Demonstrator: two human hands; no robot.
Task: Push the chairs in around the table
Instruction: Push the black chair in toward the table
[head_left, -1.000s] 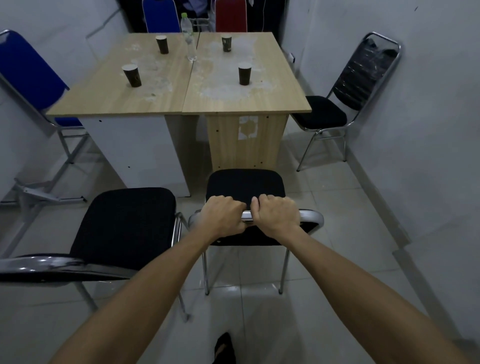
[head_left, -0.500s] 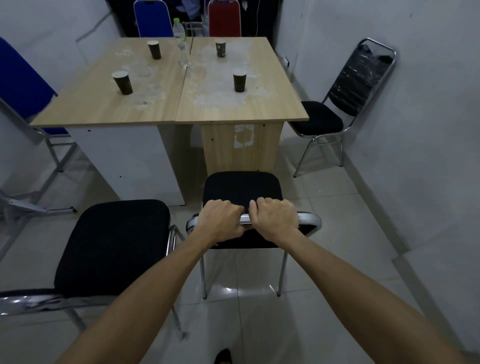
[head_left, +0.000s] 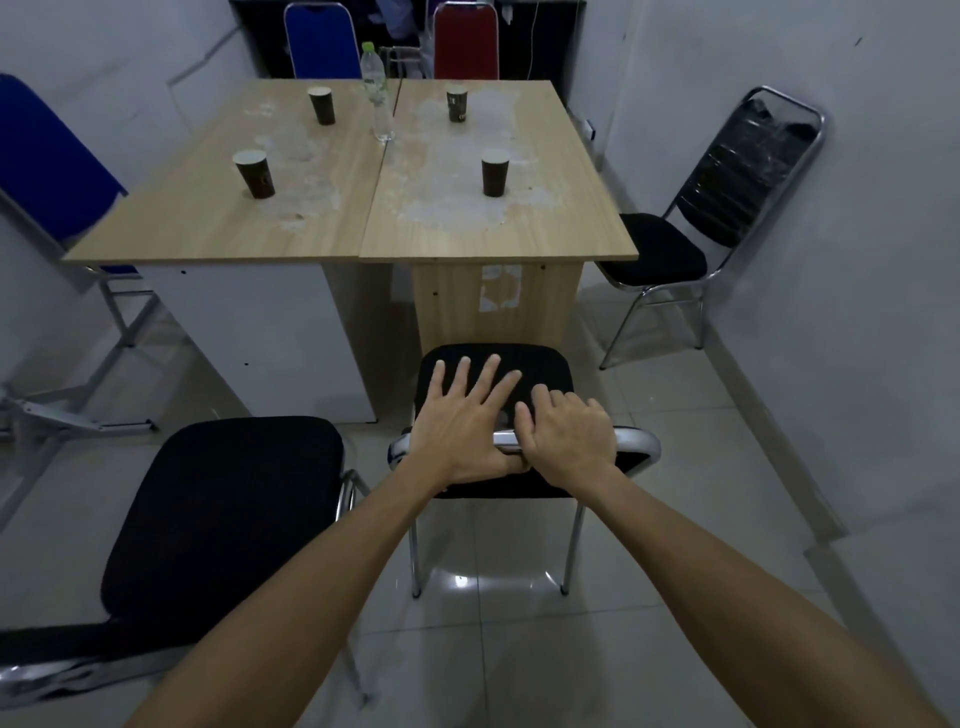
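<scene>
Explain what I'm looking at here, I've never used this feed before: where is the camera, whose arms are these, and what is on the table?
There is no machine here. A person wears one wide-angle camera on the head, looking forward and down, so the two bare arms reaching in from the bottom are that person's own. Both hands are at the chrome top rail of a black chair standing in front of the wooden table. The left hand has its fingers stretched out straight over the rail; the right hand has its fingers curled over it. On the table stand four dark paper cups and a clear plastic bottle. A second black chair stands to the left, nearer the camera. Another black chair stands by the right wall, and blue and red chairs are at the far end.
</scene>
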